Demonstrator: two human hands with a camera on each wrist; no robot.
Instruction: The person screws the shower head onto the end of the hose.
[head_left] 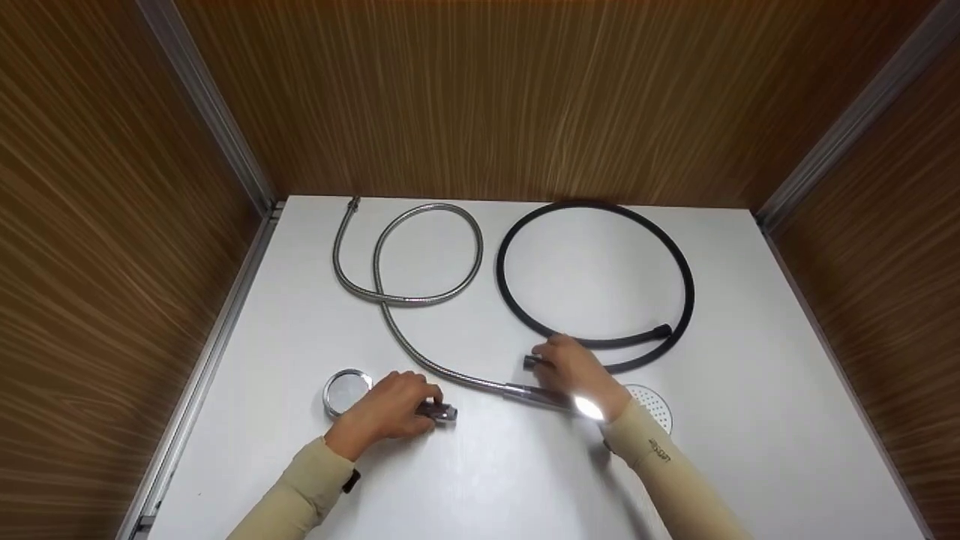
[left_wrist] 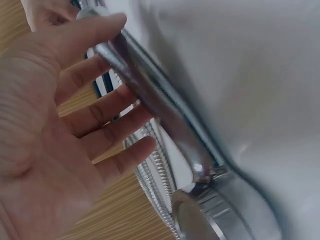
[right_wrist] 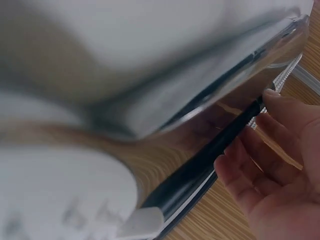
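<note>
My left hand (head_left: 394, 405) holds the handle of a chrome shower head (left_wrist: 165, 115) lying on the white table, with thumb and fingers on opposite sides near the handle's end. Its round head (head_left: 347, 391) lies left of the hand. In the right wrist view my right hand (right_wrist: 270, 170) pinches a black shower hose (right_wrist: 200, 162) close to one end. That end fitting (head_left: 531, 361) sticks out left of the fingers. Beneath the right hand lies a second chrome shower head (head_left: 541, 396), joined to a metal hose (head_left: 450, 373). My right forearm partly hides its perforated face (head_left: 654, 409).
The metal hose makes a loop at the back left of the white table (head_left: 480, 480), its free end (head_left: 354, 202) near the back edge. The black hose's large loop and other end (head_left: 661, 330) lie back right. Wood-grain panels (head_left: 480, 97) enclose the back and both sides.
</note>
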